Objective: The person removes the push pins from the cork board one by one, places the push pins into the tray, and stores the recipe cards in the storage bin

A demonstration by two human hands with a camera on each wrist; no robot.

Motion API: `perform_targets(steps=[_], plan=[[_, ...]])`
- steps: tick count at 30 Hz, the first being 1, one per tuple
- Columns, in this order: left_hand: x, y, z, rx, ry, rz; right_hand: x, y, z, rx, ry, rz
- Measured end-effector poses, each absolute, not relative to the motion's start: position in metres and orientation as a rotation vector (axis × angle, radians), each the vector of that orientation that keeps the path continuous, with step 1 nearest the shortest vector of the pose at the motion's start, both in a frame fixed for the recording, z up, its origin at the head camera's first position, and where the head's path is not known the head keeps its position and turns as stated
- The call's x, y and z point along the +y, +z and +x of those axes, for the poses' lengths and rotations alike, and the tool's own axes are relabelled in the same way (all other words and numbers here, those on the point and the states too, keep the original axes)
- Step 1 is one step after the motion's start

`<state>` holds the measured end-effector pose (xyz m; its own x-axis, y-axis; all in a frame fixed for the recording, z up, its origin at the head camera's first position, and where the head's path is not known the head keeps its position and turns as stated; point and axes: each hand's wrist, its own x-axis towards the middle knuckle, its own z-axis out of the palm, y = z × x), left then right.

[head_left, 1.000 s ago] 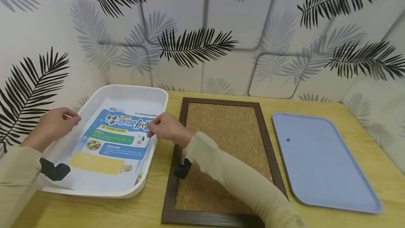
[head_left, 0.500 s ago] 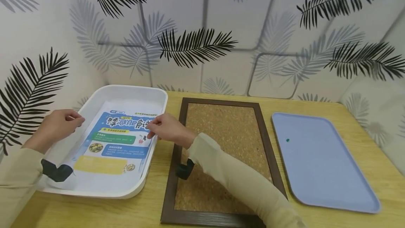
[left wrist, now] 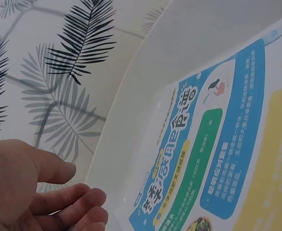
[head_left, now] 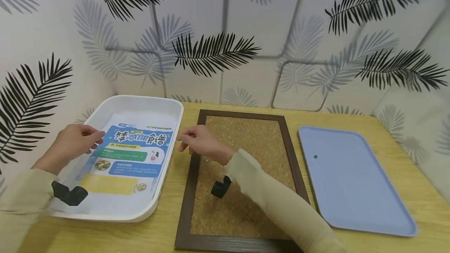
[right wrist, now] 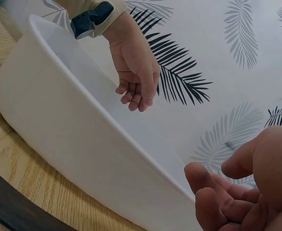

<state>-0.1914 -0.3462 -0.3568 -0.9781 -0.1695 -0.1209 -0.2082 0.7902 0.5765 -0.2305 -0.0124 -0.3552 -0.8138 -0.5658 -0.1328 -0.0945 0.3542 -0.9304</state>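
Observation:
A deep white tray (head_left: 147,106) at the left holds printed sheets. The top sheet (head_left: 130,170) has blue, green and yellow panels, a big heading and small food pictures. My left hand (head_left: 75,141) hovers over the tray's left side, fingers loosely curled and empty; in the left wrist view the thumb of the left hand (left wrist: 49,192) stands apart from its fingers. My right hand (head_left: 204,143) hangs just outside the tray's right rim, above the left edge of a cork board (head_left: 246,143) with a dark brown frame. Nothing shows between the fingers of the right hand (right wrist: 247,192).
A shallow light blue tray (head_left: 351,179) lies at the right, with a small green speck (head_left: 315,156) on it. Behind the wooden table (head_left: 225,106) rises a wall (head_left: 197,7) with a leaf pattern. Dark cameras sit on both wrists.
My right hand has moved right, off the sheet's right edge and past the tray rim. My left hand has shifted slightly right over the tray. The sheets stay in the tray.

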Motion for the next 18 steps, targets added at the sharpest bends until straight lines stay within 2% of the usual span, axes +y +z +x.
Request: perform_targets(steps=[6,18], plan=[[-0.331,-0.347,-0.192,2.898,1.035,-0.16,0.019,-0.356,-0.233,2.224,-1.472,-0.567],[-0.304,-0.343,-0.19,2.838,1.164,-0.025,0.085,-0.364,-0.233,2.306,-1.445,-0.413]])
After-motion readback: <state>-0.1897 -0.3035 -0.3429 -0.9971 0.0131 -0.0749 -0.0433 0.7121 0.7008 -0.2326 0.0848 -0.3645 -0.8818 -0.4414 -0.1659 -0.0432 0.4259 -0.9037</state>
